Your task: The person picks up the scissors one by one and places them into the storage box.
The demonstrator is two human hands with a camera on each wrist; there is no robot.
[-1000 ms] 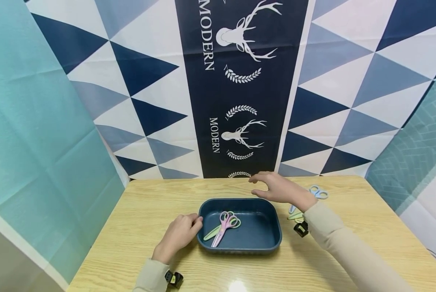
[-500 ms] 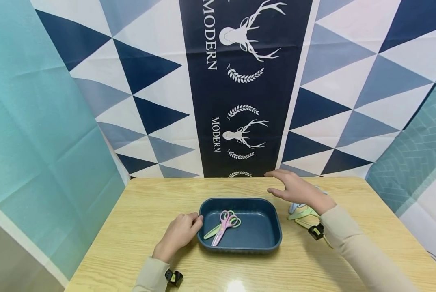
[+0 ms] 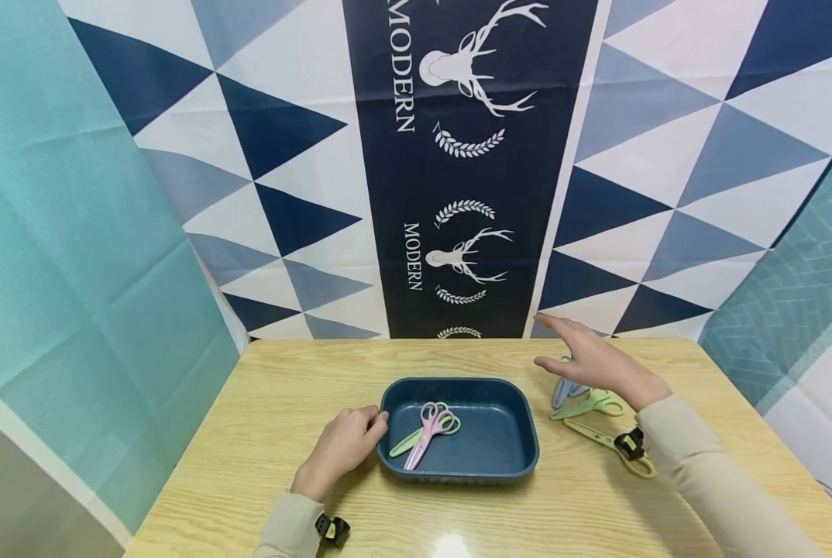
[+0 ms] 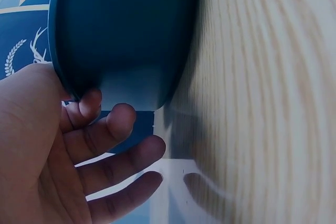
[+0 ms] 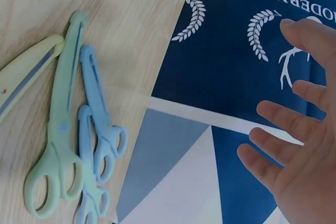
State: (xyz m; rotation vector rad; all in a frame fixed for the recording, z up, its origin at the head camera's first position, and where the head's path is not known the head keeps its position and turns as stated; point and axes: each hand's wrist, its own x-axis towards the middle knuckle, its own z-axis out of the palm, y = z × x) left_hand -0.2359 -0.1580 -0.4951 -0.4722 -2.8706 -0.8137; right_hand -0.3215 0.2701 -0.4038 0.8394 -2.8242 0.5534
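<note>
A dark blue rectangular tray [image 3: 500,438] stands on the table, holding pink scissors [image 3: 428,430] crossed over light green scissors [image 3: 403,445]. At its left end my left hand [image 3: 346,439] grips the rim, thumb over the edge; in the left wrist view the index fingertip lies against the outer wall [image 4: 126,35] and the other fingers spread loosely. My right hand [image 3: 597,363] hovers above the table's back right part, fingers apart and holding nothing. Near it lie green scissors [image 5: 62,129], yellow scissors [image 5: 26,72] and two blue scissors [image 5: 100,103], partly hidden by the hand in the head view.
The wooden table [image 3: 290,372] ends at the back against a patterned cloth [image 3: 458,170] with deer heads. A teal cloth [image 3: 109,271] hangs on the left side. Each wrist carries a small black camera [image 3: 332,532].
My right hand has moved right, away from above the tray's back edge, uncovering the green and yellow scissors. The left hand stays on the tray rim, and the tray has not moved.
</note>
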